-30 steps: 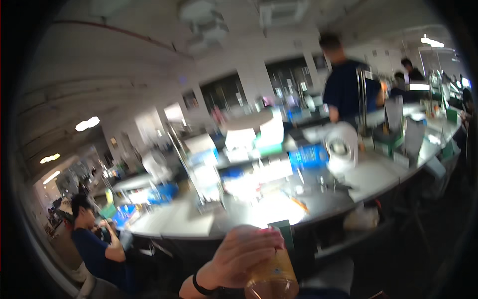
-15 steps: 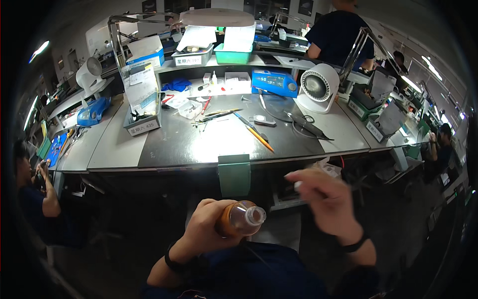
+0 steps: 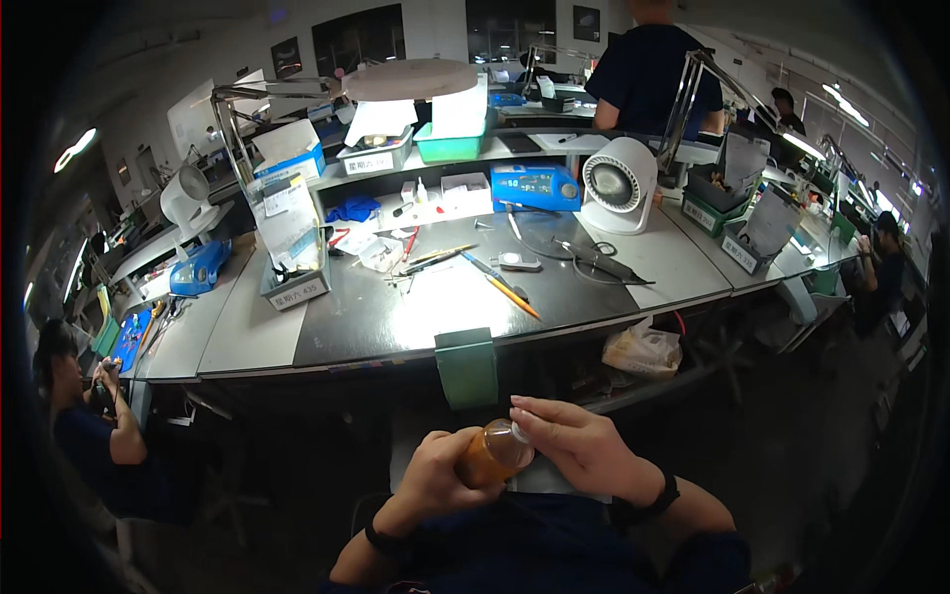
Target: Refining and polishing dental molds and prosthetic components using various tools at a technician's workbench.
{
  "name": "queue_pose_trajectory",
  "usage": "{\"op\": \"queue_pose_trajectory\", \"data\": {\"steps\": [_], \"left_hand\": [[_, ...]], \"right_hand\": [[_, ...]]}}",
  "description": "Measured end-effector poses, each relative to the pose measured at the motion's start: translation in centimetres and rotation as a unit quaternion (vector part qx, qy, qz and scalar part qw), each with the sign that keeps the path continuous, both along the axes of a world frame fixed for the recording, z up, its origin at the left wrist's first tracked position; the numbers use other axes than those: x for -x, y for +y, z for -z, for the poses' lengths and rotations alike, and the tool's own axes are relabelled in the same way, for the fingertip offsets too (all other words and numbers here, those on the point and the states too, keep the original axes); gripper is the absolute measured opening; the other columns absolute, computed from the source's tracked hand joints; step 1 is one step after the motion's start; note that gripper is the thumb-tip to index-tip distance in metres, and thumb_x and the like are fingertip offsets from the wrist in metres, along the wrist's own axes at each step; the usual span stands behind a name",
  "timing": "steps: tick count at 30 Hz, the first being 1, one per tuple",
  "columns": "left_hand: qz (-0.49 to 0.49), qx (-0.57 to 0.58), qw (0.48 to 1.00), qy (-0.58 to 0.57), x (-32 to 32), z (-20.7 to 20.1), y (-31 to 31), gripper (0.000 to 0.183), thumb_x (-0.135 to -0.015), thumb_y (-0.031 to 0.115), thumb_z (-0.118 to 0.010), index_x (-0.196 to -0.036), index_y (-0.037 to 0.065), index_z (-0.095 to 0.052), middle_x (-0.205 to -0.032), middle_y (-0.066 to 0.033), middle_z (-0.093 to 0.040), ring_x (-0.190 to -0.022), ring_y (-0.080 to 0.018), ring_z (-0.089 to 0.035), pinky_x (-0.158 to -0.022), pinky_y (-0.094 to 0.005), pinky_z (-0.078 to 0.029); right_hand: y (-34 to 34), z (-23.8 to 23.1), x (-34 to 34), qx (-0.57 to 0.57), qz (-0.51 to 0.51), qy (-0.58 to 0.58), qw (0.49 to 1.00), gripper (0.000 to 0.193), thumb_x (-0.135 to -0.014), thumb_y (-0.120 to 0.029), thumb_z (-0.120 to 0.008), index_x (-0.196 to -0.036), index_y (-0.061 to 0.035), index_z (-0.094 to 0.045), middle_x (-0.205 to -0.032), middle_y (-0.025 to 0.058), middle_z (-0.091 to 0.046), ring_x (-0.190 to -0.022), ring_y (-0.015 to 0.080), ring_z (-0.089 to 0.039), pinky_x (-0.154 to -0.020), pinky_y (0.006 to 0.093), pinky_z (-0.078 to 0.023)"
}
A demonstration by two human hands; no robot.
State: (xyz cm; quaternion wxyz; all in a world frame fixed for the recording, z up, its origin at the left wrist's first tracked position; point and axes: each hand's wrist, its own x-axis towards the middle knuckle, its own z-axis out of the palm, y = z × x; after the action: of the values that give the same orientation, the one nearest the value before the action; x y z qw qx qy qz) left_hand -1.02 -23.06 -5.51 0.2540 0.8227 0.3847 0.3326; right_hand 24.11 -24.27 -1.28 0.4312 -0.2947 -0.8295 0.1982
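Note:
My left hand [image 3: 437, 473] is wrapped round a clear plastic bottle [image 3: 492, 455] of orange-brown liquid, tilted with its neck to the right. At the bottle's mouth, the fingers of my right hand [image 3: 579, 445] pinch a white bottle cap [image 3: 520, 432], mostly hidden under the fingertips. Both hands are in front of the bench, close to my body and below the green holder [image 3: 466, 366] on the bench edge.
On the dark bench mat [image 3: 376, 332] lie an orange-handled tool [image 3: 515, 300], tweezers and a black handpiece [image 3: 604, 263]. Behind them stand a blue control box [image 3: 535, 188] and a white fan [image 3: 618, 185]. A plastic bag [image 3: 643, 348] sits below the bench. Co-workers sit at both sides.
My right hand has come left and down, bringing the white cap from mid-air to the bottle's open mouth. The bottle has shifted slightly right in view, still in my left hand.

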Motion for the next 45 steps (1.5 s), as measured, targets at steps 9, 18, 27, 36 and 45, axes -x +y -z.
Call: {"op": "queue_pose_trajectory", "data": {"steps": [9, 18, 27, 36, 45], "left_hand": [[0.178, 0.127, 0.972, -0.082, 1.7, 0.2, 0.4, 0.069, -0.068, 0.023, -0.092, -0.127, -0.002, -0.066, -0.107, -0.0131, -0.074, -0.097, -0.0230, -0.072, -0.086, -0.0330, -0.057], [0.329, 0.180, 0.923, -0.081, 1.5, -0.1, 1.3, 0.063, -0.075, 0.019, -0.085, -0.130, -0.003, -0.064, -0.100, -0.0129, -0.073, -0.088, -0.0200, -0.071, -0.079, -0.0307, -0.056], [0.198, 0.016, 0.980, 0.014, 0.8, -0.8, 0.3, 0.071, -0.065, 0.025, -0.091, -0.127, 0.000, -0.067, -0.105, -0.0156, -0.074, -0.093, -0.0323, -0.070, -0.089, -0.0385, -0.054], [0.165, -0.063, 0.984, 0.032, 0.5, -0.2, 0.0, 0.072, -0.064, 0.029, -0.093, -0.127, 0.006, -0.067, -0.107, -0.0086, -0.074, -0.088, -0.0290, -0.070, -0.090, -0.0377, -0.052], [0.163, -0.066, 0.983, 0.056, 0.1, -0.2, -0.1, 0.069, -0.067, 0.028, -0.092, -0.127, 0.008, -0.066, -0.110, -0.0079, -0.074, -0.090, -0.0285, -0.070, -0.089, -0.0381, -0.052]], "right_hand": [[-1.2, -0.7, -2.3, -0.056, -0.040, -0.072, 0.995, 0.041, -0.090, 0.005, -0.065, -0.130, -0.0070, -0.070, -0.134, 0.0178, -0.067, -0.113, 0.0287, -0.072, -0.096, 0.0335, -0.060], [-2.9, -2.6, -2.5, -0.124, -0.092, -0.101, 0.983, 0.029, -0.087, -0.013, -0.080, -0.114, -0.0051, -0.075, -0.109, 0.0107, -0.075, -0.093, 0.0240, -0.076, -0.080, 0.0315, -0.063], [-3.1, -2.9, -2.6, -0.082, 0.028, -0.148, 0.985, 0.034, -0.088, -0.032, -0.081, -0.105, -0.0040, -0.072, -0.077, 0.0075, -0.068, -0.061, 0.0230, -0.067, -0.056, 0.0332, -0.054], [-3.5, -4.2, -3.3, -0.073, 0.029, -0.246, 0.966, 0.039, -0.090, -0.037, -0.079, -0.111, -0.0065, -0.069, -0.074, 0.0051, -0.066, -0.063, 0.0231, -0.066, -0.058, 0.0329, -0.050], [-3.5, -2.8, -3.5, -0.120, 0.010, -0.214, 0.969, 0.032, -0.091, -0.034, -0.078, -0.103, -0.0068, -0.068, -0.079, 0.0054, -0.067, -0.067, 0.0221, -0.066, -0.063, 0.0334, -0.052]]}}
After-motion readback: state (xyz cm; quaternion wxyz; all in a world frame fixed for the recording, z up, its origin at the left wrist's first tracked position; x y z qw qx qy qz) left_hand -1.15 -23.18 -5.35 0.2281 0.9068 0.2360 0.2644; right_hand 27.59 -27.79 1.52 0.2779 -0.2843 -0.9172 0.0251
